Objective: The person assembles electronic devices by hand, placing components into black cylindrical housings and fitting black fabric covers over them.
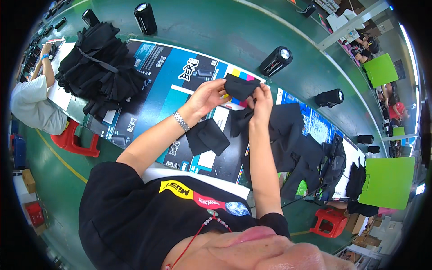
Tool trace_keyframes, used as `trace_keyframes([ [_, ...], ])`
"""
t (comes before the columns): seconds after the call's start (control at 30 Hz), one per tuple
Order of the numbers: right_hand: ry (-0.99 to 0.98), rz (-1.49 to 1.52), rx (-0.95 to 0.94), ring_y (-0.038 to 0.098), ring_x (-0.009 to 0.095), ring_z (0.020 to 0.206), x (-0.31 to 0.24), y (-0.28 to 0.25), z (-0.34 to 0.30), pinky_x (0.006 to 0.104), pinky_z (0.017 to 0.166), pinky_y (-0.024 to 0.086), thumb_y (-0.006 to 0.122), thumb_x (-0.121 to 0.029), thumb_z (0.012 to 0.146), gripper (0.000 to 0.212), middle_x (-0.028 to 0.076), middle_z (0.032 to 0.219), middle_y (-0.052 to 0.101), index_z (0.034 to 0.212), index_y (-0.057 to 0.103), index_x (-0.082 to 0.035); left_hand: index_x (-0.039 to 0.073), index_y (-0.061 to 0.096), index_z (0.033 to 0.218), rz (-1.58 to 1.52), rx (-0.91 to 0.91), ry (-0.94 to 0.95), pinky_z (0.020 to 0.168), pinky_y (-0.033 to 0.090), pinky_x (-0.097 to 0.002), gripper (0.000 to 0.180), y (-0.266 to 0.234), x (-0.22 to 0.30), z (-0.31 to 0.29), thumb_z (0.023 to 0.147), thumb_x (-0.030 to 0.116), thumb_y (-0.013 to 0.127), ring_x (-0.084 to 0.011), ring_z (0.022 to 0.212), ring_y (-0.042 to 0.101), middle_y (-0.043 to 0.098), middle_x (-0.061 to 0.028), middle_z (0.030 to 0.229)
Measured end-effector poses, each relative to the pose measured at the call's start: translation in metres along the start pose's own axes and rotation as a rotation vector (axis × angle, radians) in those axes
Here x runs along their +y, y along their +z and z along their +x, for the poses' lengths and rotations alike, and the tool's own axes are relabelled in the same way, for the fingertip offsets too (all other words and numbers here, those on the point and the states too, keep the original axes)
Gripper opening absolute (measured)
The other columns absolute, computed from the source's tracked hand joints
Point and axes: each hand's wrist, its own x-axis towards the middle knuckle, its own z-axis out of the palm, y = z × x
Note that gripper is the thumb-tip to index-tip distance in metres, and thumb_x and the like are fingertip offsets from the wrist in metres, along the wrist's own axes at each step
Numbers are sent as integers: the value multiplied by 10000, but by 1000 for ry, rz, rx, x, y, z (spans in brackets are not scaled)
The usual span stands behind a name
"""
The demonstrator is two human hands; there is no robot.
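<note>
A small black cloth piece [241,87] is stretched between my two hands above the table. My left hand [208,95] pinches its left corner, and a metal watch band shows on that wrist. At the opposite end, my right hand [262,102] grips the right edge with its fingertips. Below my left hand, flat black cloth pieces [208,137] lie overlapping on the printed sheets. More loose black fabric [288,126] spreads beside and beyond my right forearm. Whether the held piece is folded or a sewn pouch, I cannot tell.
A tall heap of black cloth [96,67] stands on the table [155,85] to the left. Black cylindrical speakers [276,61] stand along the green surface beyond. A person [38,99] sits at far left by a red stool [76,140]. Another red stool [328,223] is at right.
</note>
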Motion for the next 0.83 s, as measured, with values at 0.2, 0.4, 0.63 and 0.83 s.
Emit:
trace_keyframes([
  [0.2,238,169,-384,481,22,595,-17,-8,6,172,400,256,494,-153,918,284,-9,860,605,1178,532,-44,26,607,1029,-243,28,-152,937,426,-429,216,23,17,-4,924,207,550,-206,1013,595,647,-107,1020],
  [0.4,304,-86,-483,604,106,746,-36,-3,-8,207,614,458,509,-161,900,272,28,890,650,1083,638,-6,9,652,839,-97,-138,-109,782,490,-331,262,1,39,-1,913,250,581,-179,837,631,659,-96,868],
  [0.63,314,395,-1049,628,249,959,-51,-43,2,333,873,488,529,-305,876,481,175,1071,635,1121,569,107,-66,644,836,512,-653,-226,820,442,-316,330,25,41,-4,834,263,664,-174,798,594,645,-118,806],
  [0.83,507,287,-820,614,289,1037,-54,-48,-3,378,956,464,526,-501,884,681,172,1172,606,1311,455,24,-80,480,1260,355,-315,-301,697,511,-257,694,38,48,-10,786,365,723,-179,618,592,624,-138,978],
])
